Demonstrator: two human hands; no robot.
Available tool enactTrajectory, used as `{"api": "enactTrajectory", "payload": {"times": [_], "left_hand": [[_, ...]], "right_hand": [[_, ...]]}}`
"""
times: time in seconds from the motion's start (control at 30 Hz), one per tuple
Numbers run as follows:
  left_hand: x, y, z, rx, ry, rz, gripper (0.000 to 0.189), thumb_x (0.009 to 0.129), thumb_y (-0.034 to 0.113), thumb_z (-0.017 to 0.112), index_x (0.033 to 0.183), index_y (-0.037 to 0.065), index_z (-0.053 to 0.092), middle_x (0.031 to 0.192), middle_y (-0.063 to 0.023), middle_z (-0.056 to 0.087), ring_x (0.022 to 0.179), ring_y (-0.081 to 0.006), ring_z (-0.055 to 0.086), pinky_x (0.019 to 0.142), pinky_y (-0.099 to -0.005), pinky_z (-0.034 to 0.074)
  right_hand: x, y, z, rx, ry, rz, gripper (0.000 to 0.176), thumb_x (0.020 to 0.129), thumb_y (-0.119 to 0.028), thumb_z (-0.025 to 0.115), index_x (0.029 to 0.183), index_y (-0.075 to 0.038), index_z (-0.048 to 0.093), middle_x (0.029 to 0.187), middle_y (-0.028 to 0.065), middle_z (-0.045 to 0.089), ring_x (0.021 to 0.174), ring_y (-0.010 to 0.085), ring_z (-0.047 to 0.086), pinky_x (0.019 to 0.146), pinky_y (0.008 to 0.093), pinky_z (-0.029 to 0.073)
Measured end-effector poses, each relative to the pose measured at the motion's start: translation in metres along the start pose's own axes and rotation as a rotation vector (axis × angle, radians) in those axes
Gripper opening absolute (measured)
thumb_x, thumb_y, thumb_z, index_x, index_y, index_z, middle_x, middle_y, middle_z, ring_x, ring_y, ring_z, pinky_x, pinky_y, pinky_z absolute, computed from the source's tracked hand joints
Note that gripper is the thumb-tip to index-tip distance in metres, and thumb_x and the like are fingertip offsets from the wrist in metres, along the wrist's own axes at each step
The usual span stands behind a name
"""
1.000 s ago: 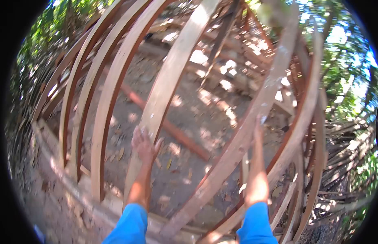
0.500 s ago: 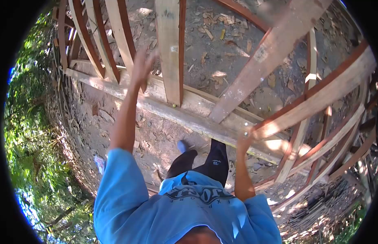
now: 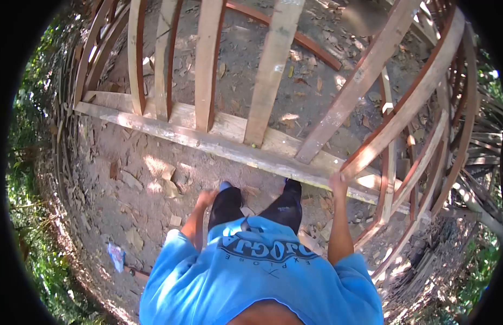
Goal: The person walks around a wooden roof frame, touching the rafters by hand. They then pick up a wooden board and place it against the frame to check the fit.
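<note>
My right hand is closed at the lower end of a slanted plank, where it meets the long bottom beam. My left hand hangs low beside my left knee, away from the frame; its fingers are too small and blurred to make out. Several upright planks rise from the beam, among them a broad pale one and a reddish slanted one.
Curved ribs stand at the right. A loose reddish strip lies inside the frame. Dry leaves and chips cover the dirt ground. A blue and white wrapper lies at lower left, with green plants at the left edge.
My left hand has dropped from the upright planks to beside my knee. My right hand stays at the slanted plank's lower end. The view has shifted, showing more planks at the left.
</note>
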State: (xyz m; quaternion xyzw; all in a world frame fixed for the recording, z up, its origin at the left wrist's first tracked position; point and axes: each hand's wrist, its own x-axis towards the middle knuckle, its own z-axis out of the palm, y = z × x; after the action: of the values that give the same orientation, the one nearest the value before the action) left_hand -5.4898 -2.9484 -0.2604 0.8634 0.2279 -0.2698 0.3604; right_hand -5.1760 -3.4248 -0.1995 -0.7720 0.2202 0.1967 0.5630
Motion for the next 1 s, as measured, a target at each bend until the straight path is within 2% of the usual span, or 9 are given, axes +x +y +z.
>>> {"api": "enactTrajectory", "payload": {"times": [0.07,0.13,0.33,0.4,0.47,0.63,0.8,0.97,1.0], "left_hand": [[0.027,-0.015,-0.014,-0.016,0.155,0.233,0.047,0.083,0.049,0.049,0.105,0.011,0.063,0.104,-0.0236,0.06,0.097,-0.0408,0.056,0.085,-0.0426,0.044],[0.029,0.024,-0.067,-0.25,0.106,-0.094,0.049,0.083,0.047,0.051,0.104,0.004,0.063,0.1,-0.0238,0.061,0.1,-0.0367,0.057,0.086,-0.0409,0.043],[0.048,0.029,-0.108,-0.573,0.18,0.024,0.054,0.082,0.045,0.056,0.103,-0.005,0.059,0.089,-0.0146,0.064,0.082,-0.0188,0.059,0.072,-0.0317,0.046],[0.034,0.028,-0.123,-0.405,0.125,0.014,0.053,0.082,0.044,0.056,0.103,-0.004,0.06,0.096,-0.0185,0.063,0.09,-0.024,0.059,0.077,-0.0337,0.045],[0.04,0.002,-0.116,-0.363,0.132,-0.08,0.053,0.082,0.044,0.056,0.104,-0.005,0.059,0.099,-0.0196,0.063,0.092,-0.0281,0.059,0.081,-0.0363,0.044],[0.0,-0.044,-0.072,-0.807,0.218,-0.308,0.048,0.084,0.041,0.056,0.105,-0.002,0.059,0.085,-0.0111,0.063,0.074,-0.0158,0.057,0.067,-0.0301,0.047],[-0.056,-0.093,-0.018,-0.438,0.014,-0.61,0.038,0.088,0.035,0.049,0.1,0.002,0.061,0.09,-0.0184,0.063,0.077,-0.0289,0.062,0.07,-0.0362,0.048],[0.001,-0.057,-0.011,-0.238,-0.201,-0.4,0.026,0.089,0.024,0.044,0.098,0.005,0.06,0.096,-0.0204,0.061,0.089,-0.0385,0.057,0.078,-0.0435,0.046],[0.027,-0.051,-0.008,-0.097,-0.112,-0.155,0.026,0.089,0.023,0.044,0.098,0.005,0.06,0.097,-0.0205,0.061,0.091,-0.0384,0.057,0.079,-0.0433,0.045]], "right_hand": [[-0.038,-0.022,0.043,-0.03,-0.018,-0.014,0.028,0.084,-0.037,0.057,0.079,-0.01,0.053,0.068,0.0027,0.056,0.053,0.012,0.052,0.048,0.0259,0.044],[-0.078,-0.04,0.081,-0.115,-0.114,0.046,0.028,0.083,-0.037,0.058,0.084,-0.009,0.055,0.071,0.0035,0.058,0.056,0.0119,0.055,0.048,0.025,0.045],[-0.168,-0.031,0.176,-0.289,-0.289,0.163,0.034,0.084,-0.034,0.059,0.095,-0.001,0.06,0.075,0.0063,0.061,0.06,0.013,0.059,0.05,0.0268,0.048],[-0.149,-0.012,0.202,-0.437,-0.345,0.113,0.032,0.083,-0.031,0.059,0.094,-0.001,0.061,0.071,0.0105,0.061,0.064,0.0204,0.061,0.056,0.0337,0.05],[-0.128,-0.019,0.234,-0.877,-0.234,-0.332,0.023,0.081,-0.024,0.056,0.086,-0.002,0.064,0.085,0.0214,0.063,0.078,0.0309,0.063,0.066,0.041,0.05],[-0.015,0.007,0.33,-1.099,-0.371,-0.545,0.035,0.077,-0.016,0.051,0.112,-0.012,0.056,0.093,0.0191,0.061,0.09,0.0368,0.057,0.082,0.0452,0.044],[0.047,0.04,0.382,-1.212,-0.495,-0.539,0.025,0.077,-0.014,0.05,0.099,-0.009,0.06,0.089,0.0165,0.061,0.09,0.0354,0.058,0.078,0.0446,0.046],[0.077,0.057,0.375,-1.179,-0.639,-0.484,0.025,0.077,-0.014,0.049,0.098,-0.006,0.06,0.094,0.0164,0.061,0.094,0.0336,0.057,0.077,0.0439,0.047],[0.079,0.042,0.364,-1.141,-0.647,-0.346,0.027,0.078,-0.018,0.05,0.101,-0.005,0.059,0.096,0.0176,0.061,0.096,0.0345,0.056,0.078,0.0443,0.047]]}}
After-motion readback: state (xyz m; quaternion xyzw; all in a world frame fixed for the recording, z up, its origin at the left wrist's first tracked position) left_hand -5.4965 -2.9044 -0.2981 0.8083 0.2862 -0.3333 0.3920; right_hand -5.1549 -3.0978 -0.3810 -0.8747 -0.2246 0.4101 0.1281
